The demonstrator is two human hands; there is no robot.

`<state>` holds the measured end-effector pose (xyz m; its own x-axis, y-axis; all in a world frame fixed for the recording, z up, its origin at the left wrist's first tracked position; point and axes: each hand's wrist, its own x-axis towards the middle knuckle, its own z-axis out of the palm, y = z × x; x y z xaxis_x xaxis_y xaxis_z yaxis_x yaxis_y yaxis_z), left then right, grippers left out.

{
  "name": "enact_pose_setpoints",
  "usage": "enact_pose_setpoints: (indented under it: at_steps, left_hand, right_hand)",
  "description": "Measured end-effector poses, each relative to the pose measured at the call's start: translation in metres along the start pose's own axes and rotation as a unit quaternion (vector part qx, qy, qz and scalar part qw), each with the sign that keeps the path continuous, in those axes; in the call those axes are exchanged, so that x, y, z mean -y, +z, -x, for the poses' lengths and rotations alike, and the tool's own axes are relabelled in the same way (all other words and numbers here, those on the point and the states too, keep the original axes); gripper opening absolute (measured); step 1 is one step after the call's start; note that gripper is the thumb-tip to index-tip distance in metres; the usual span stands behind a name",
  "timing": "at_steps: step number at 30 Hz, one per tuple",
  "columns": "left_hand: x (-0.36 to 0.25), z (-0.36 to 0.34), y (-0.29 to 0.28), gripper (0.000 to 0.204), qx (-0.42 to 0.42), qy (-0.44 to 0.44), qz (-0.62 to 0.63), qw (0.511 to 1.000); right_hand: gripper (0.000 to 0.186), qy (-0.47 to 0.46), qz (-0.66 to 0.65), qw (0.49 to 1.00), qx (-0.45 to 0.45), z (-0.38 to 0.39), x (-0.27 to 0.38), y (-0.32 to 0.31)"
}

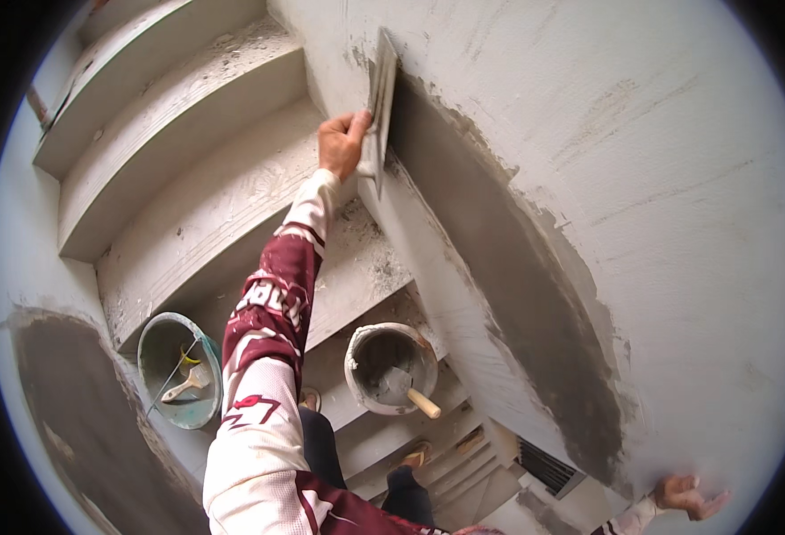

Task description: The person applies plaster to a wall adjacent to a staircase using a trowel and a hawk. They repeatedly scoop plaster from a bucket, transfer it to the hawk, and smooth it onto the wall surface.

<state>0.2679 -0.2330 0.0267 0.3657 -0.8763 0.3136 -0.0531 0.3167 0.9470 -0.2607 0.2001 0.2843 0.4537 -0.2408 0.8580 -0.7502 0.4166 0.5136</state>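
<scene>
My left hand (pixel 342 143) is closed round the handle of a flat plastering trowel (pixel 382 98). The trowel's blade stands edge-on at the upper end of a long dark grey strip of wet-looking plaster (pixel 490 232) on the right wall. At the lower right, my right hand (pixel 691 497) is near or against the pale wall (pixel 678 267), fingers apart and holding nothing; whether the palm touches the wall I cannot tell. Below my left arm, a bucket (pixel 353 379) with a caked rim stands on a step, and inside leans a wooden-handled tool (pixel 423 403) with a grey blade.
Dusty concrete stairs (pixel 205 187) curve up to the upper left. A greenish bucket (pixel 146 357) at left holds a paintbrush (pixel 187 382). Another dark plaster patch (pixel 80 401) covers the left wall. A dark vent grille (pixel 548 465) lies low right. My sandalled feet (pixel 417 455) stand on the steps.
</scene>
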Motion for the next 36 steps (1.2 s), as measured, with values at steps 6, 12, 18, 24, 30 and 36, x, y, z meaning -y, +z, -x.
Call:
enact_pose_setpoints:
  at_steps: [6, 12, 18, 24, 30, 36]
  left_hand:
    - [-0.003, 0.089, 0.024, 0.031, 0.058, 0.010, -0.024, 0.998]
    - [-0.037, 0.186, 0.069, 0.030, 0.097, 0.022, -0.053, 0.994]
    - [-0.066, 0.275, 0.108, 0.029, 0.089, 0.066, -0.049, 0.993]
    - [-0.082, 0.354, 0.140, 0.028, 0.109, 0.089, -0.069, 0.988]
    - [-0.103, 0.445, 0.172, 0.033, 0.152, 0.124, -0.089, 0.977]
    - [-0.125, 0.562, 0.214, 0.032, 0.231, 0.129, -0.042, 0.963]
  right_hand:
    - [0.064, 0.021, -0.060, 0.998, 0.014, 0.002, 0.013, 0.002]
    - [0.068, 0.011, -0.097, 0.995, 0.009, 0.016, -0.003, 0.002]
    - [0.069, 0.002, -0.132, 0.991, -0.024, 0.014, -0.003, 0.003]
    - [0.068, 0.004, -0.163, 0.986, -0.042, 0.017, -0.003, -0.001]
    - [0.068, 0.010, -0.188, 0.981, -0.044, 0.021, -0.005, -0.005]
    - [0.067, 0.013, -0.145, 0.989, 0.002, 0.018, -0.005, -0.014]
